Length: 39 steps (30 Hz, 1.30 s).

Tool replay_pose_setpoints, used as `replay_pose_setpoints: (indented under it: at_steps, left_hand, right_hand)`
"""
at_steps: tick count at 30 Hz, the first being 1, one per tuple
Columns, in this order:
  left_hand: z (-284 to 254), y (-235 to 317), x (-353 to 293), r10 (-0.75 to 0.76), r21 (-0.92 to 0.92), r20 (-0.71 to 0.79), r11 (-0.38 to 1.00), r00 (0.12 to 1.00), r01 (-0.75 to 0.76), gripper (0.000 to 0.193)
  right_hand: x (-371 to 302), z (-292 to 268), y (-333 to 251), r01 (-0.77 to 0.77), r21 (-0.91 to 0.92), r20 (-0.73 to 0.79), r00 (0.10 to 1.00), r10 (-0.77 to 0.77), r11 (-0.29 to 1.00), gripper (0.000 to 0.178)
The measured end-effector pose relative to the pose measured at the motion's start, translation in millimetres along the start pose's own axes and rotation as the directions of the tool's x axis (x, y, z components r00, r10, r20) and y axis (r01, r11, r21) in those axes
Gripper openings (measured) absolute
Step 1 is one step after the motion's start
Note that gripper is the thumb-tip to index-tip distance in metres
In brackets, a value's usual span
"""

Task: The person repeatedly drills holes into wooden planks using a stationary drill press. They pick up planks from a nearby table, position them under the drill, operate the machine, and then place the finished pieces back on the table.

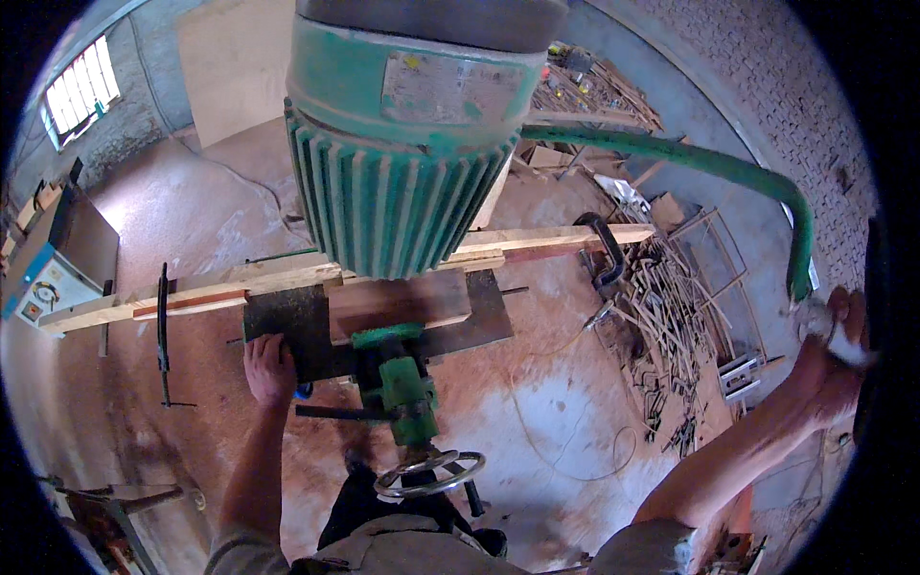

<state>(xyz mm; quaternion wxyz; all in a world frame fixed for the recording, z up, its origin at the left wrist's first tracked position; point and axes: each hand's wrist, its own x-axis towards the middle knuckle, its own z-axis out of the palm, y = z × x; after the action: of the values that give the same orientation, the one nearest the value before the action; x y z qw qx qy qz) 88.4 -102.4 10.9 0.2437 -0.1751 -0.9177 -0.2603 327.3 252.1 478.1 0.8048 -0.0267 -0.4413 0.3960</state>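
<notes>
A green ribbed motor housing (402, 182) of an upright machine fills the upper middle and hides whatever tool is below it. Under it, a wood block (402, 305) lies on a dark metal machine table (287, 316). Long pale timber (211, 283) runs crosswise behind the block. My left hand (269, 370) rests at the table's front left edge, fingers extended over the dark plate, holding nothing visible. Far right, my right hand (839, 335) is closed around the lower end of a curved green lever (709, 163) reaching out from the machine; a whitish part shows among the fingers.
A black clamp (602, 249) grips the timber's right end; a bar clamp (163, 326) crosses its left. Near my body is a metal handwheel (430, 475). Wood scraps and metal pieces (661, 335) pile up at right. A control cabinet (57, 278) stands at left.
</notes>
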Motion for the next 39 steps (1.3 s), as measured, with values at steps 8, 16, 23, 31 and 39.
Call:
replay_pose_setpoints:
  at_steps: [8,16,23,31,39]
  left_hand:
    - [-5.1,4.5,2.1,0.031,0.020,-0.033,0.999,0.999,-0.031,0.017]
    - [-2.5,7.8,3.1,0.054,-0.011,-0.035,0.998,0.998,-0.054,0.017]
    - [-2.8,-1.0,0.0,0.094,-0.024,-0.050,0.995,0.994,-0.095,0.018]
    - [-12.7,-1.1,3.1,0.005,-0.139,-0.055,0.990,0.998,-0.013,0.021]
    - [-39.2,24.5,-75.8,-0.520,-0.838,0.502,-0.096,0.691,0.537,0.032]
  right_hand:
    - [-22.4,-96.8,-6.7,-0.234,0.299,0.179,0.966,0.186,0.925,0.036]
    - [-73.2,-177.8,-12.9,-0.305,0.261,0.217,0.943,0.252,0.916,0.044]
    - [-146.7,-256.7,-3.9,-0.507,0.211,0.446,0.811,0.379,0.836,0.042]
    - [-153.6,-303.3,-8.8,-0.459,-0.139,0.347,0.808,0.477,0.878,0.042]
    - [4.4,-29.5,19.2,-0.277,0.092,0.187,0.948,0.257,0.956,0.040]
